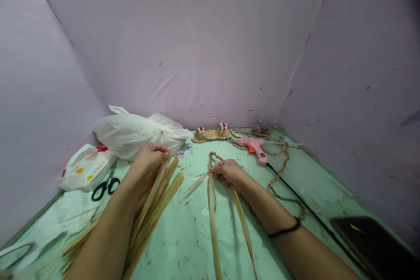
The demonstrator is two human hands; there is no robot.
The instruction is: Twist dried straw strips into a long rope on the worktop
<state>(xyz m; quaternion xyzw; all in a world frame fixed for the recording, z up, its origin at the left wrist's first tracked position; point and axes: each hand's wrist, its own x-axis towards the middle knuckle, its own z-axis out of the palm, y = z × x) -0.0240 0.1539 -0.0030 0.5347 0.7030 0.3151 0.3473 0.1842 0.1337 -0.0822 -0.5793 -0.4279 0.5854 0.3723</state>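
My right hand (229, 172) pinches a braid of dried plant fibre (212, 157) near its lower end, in the middle of the table. Long loose strands (213, 227) hang from the braid toward me, and one short strand sticks out to the left. Over a bundle of flat, straw-coloured strips (160, 205) is my left hand (153, 156). Its fingers are closed on the tip of one dried fibre strip (159, 180). The forearm covers part of the bundle.
At the back lie a knotted white plastic bag (141, 133) and a woven straw piece with red-and-white flowers (213, 134). A pink glue gun (254, 145), its black cord and a long braided rope (278, 175) lie right. Black-handled scissors (105, 188) sit left; a dark phone-like slab (370, 245) lies front right.
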